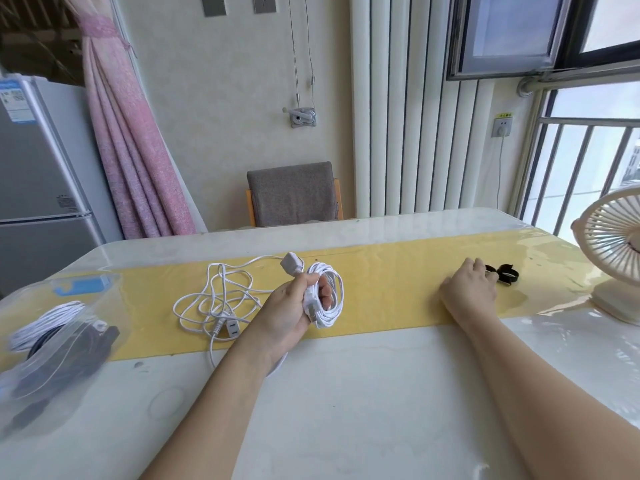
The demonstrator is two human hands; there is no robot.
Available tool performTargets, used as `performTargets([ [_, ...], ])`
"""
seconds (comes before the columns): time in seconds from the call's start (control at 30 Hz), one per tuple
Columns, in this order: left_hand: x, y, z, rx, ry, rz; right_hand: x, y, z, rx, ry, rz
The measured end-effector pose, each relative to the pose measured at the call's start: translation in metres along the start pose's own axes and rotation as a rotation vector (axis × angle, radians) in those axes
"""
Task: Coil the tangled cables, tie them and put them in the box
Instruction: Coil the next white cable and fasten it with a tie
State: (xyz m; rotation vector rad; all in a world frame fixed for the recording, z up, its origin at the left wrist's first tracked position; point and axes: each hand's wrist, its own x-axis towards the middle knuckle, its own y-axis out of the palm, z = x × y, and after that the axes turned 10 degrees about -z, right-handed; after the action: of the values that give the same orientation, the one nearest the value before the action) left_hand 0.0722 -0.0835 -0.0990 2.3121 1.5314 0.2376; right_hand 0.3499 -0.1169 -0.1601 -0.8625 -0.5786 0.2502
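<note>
Far left, the clear box (104, 303) sits on the table (346, 393) with stored coils (45, 323) already inside, white and dark. Just right of it, on the yellow runner (398, 289), the tangled cable (214, 299) lies loose and is not yet coiled.

Next, the left hand (294, 313) is raised just above the runner, forearm coming in diagonally from the lower edge and palm turned toward us. Its thumb and fingers wrap round the coiled bundle (329, 296), a tight white loop. The plug (291, 263) sticks up beside the thumb, and a strand runs from it toward the tangled cable.

Well to the right, the right hand (471, 289) lies low on the runner, back of the hand up, arm stretched forward. Its fingers reach the black ties (505, 273). The fingertips are hidden, so we cannot tell whether they pinch a tie or only touch it. Far right, the fan (613, 258) stands at the table edge.

We judge the step as tying: one coil is wound and held, and a tie is being fetched. The next move calls for bringing a tie across to the bundle and wrapping it round the loops while the left hand keeps them tight. After that the bundle goes into the box.
</note>
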Motion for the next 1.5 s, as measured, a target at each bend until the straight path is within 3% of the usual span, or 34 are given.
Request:
performTargets([
  [0.27,0.005,-0.006,0.004,0.175,0.099,-0.016,0.021,0.001,-0.014,0.029,0.028,-0.019],
  [0.47,0.002,-0.004,0.003,0.012,0.018,0.044,0.023,-0.008,-0.017,0.255,0.026,-0.015],
  [0.6,0.003,-0.001,0.002,-0.065,-0.028,0.01,0.005,-0.019,-0.002,0.359,-0.093,0.116],
  [0.8,0.006,-0.006,0.007,0.126,-0.028,-0.056,-0.033,-0.026,0.05,0.434,-0.425,0.253],
  [0.9,0.006,-0.006,0.007,0.128,-0.036,-0.108,-0.047,-0.038,0.074,0.517,-0.507,0.194],
  [1.07,0.005,-0.003,0.007,0.051,-0.033,-0.128,-0.076,-0.073,0.102,0.814,-0.541,0.146],
  [1.23,-0.002,0.006,0.006,0.045,-0.01,0.017,-0.106,-0.082,0.112,0.831,-0.571,0.178],
  [1.33,-0.005,0.007,0.004,0.078,-0.008,0.02,-0.111,-0.082,0.114,0.824,-0.577,0.125],
  [1.5,-0.006,0.006,0.004,0.167,0.041,0.046,-0.108,-0.087,0.113,0.87,-0.4,0.243],
])
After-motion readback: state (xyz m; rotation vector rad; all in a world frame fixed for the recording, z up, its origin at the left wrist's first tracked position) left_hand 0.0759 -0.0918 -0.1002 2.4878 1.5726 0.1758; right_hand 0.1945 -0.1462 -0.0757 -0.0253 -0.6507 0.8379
